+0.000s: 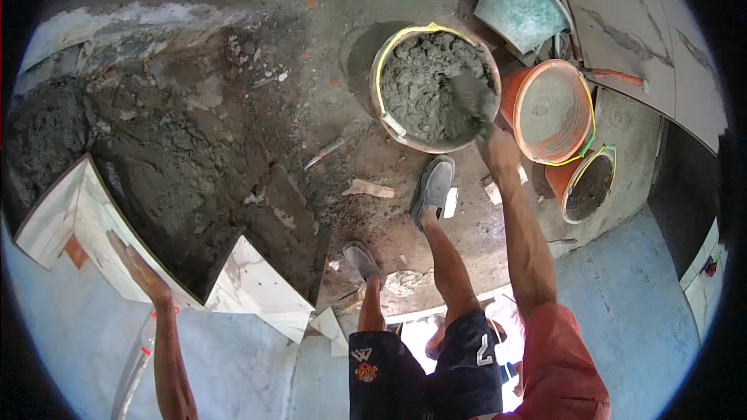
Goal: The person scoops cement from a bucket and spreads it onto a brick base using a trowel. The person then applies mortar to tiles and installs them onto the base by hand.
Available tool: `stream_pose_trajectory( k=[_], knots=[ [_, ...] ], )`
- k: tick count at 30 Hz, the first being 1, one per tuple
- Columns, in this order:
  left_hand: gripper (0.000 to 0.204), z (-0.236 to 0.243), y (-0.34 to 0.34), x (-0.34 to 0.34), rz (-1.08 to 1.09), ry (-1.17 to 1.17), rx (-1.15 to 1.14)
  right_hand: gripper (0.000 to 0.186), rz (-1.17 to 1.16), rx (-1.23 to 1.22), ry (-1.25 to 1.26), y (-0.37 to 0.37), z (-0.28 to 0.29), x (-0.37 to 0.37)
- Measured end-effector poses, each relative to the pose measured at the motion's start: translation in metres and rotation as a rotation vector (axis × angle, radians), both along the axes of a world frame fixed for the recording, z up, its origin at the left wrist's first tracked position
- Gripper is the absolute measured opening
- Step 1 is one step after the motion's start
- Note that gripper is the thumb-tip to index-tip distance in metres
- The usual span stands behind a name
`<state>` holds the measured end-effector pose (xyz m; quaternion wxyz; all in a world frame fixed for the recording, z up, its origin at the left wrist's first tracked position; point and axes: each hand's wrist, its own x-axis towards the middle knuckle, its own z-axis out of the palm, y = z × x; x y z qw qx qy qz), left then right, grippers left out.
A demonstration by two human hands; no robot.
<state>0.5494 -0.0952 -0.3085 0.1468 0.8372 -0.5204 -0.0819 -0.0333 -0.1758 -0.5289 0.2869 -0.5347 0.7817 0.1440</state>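
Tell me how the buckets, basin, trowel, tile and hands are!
Large round bucket with yellow handle: filled with lumpy grey mortar.
Larger round orange plastic bucket: open, pale grey inside.
Smaller round orange bucket: open, dark inside.
Round green plastic basin: tilted, inside hidden.
Grey flat trowel: in the mortar.
White veined tile: partly covered.
Left hand: open, against the tile.
Right hand: closed, apparently on the trowel.
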Motion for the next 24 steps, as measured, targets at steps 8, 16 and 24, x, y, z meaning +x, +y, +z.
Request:
stream_pose_trajectory(
  k=[8, 16, 24],
  knots=[
    [0.06, 0.012, -0.003, 0.0, -0.001, -0.033, 0.028, 0.035, -0.079, -0.122, -0.636, 0.026, -0.05, 0.077],
    [0.063, 0.017, -0.001, 0.005, -0.004, -0.057, 0.076, 0.019, -0.523, 0.232, -0.865, 0.046, -0.041, 0.058],
    [0.065, 0.014, 0.006, 0.014, -0.085, -0.101, 0.072, 0.024, -0.383, -0.096, -0.696, 0.069, -0.015, 0.024]
  ],
)
